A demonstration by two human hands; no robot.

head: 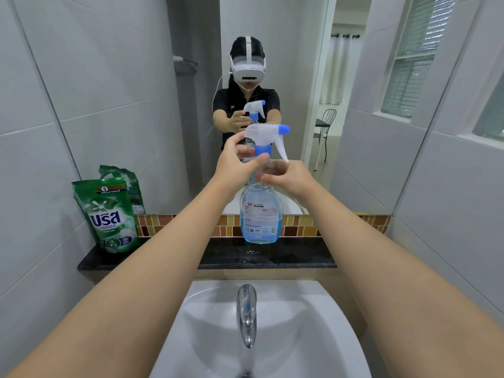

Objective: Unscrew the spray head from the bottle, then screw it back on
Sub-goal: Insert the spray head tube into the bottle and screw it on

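Standing upright on the dark ledge (300, 257), the clear bottle (260, 214) holds blue liquid; the left hand (237, 162) pinches the white-and-blue spray head (266, 137) while the right hand (289, 177) clasps its neck.

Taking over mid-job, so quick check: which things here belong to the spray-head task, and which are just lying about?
In the job: spray head, bottle, left hand at the blue collar, right hand on the neck.
Lying about: green pouch, tap, sink, black ledge.
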